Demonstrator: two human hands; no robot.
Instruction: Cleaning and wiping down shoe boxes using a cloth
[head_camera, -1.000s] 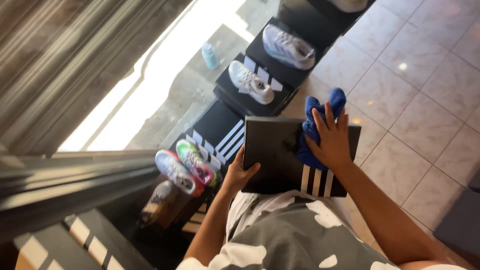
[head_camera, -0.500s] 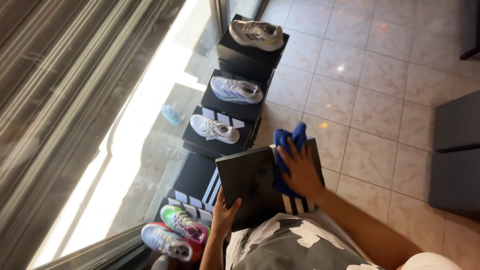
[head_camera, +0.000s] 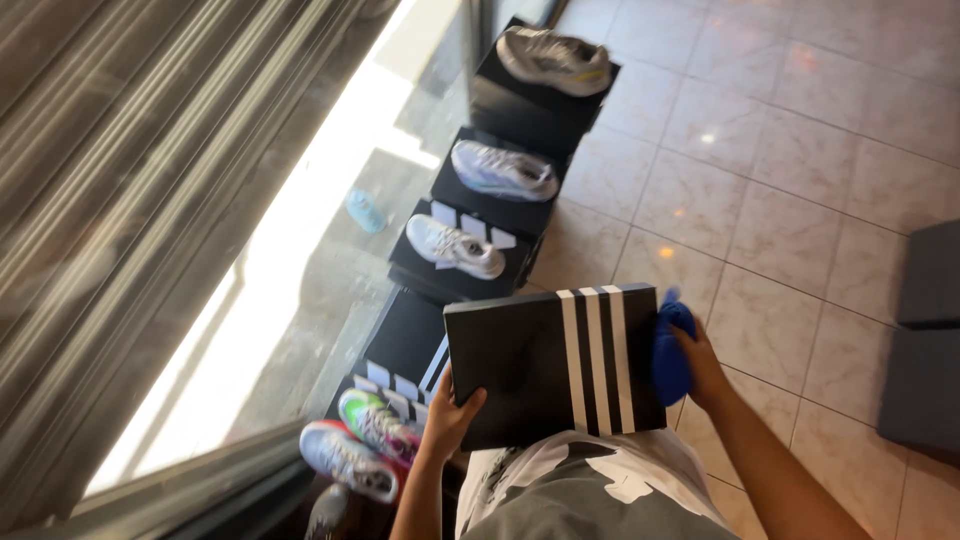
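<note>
Black box: a flat shoe box (head_camera: 520, 375) with three white stripes, held level in front of the person's waist, above the tiled floor (head_camera: 790, 190).
Left hand (head_camera: 450, 415): fingers clasp the box's near left corner.
Right hand (head_camera: 700, 365): presses a blue cloth (head_camera: 670, 350) against the box's right edge.
Beside the window: grey shoes (head_camera: 455, 245) displayed on black boxes.
</note>
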